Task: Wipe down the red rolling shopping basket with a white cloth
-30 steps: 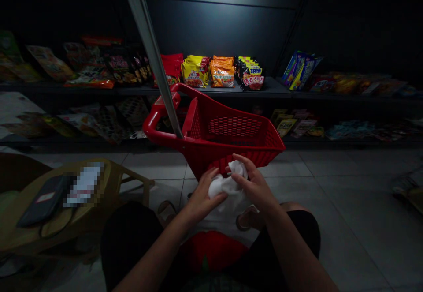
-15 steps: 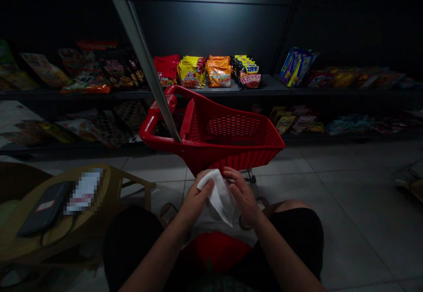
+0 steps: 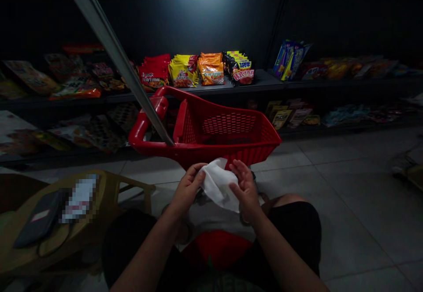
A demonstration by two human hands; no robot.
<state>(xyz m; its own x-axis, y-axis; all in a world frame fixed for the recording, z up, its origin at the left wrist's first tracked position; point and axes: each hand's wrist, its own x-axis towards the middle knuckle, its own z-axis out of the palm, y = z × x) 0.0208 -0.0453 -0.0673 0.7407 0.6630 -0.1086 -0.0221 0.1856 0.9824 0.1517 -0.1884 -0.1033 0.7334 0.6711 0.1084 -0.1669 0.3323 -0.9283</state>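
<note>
A thin white tissue (image 3: 218, 182), loosely spread and creased, stretches between my two hands above the floor. My left hand (image 3: 187, 190) pinches its left edge between thumb and fingers. At the other side, my right hand (image 3: 247, 191) has its thumb over the tissue's right edge, with its fingers curved up behind. Just beyond my hands stands a red shopping cart (image 3: 211, 148) with a perforated basket and a thick handle at the left.
Packets of instant noodles (image 3: 211, 69) stand in rows on a dark shelf (image 3: 264, 80) behind the cart. A grey metal post (image 3: 122, 67) slants down to the cart. Left of my knees is a tan stool (image 3: 109, 190) bearing a dark flat device (image 3: 38, 219).
The tissue has opened out wider, from a folded, hanging shape to a flatter spread. My hands have moved slightly apart and my view has shifted a little.
</note>
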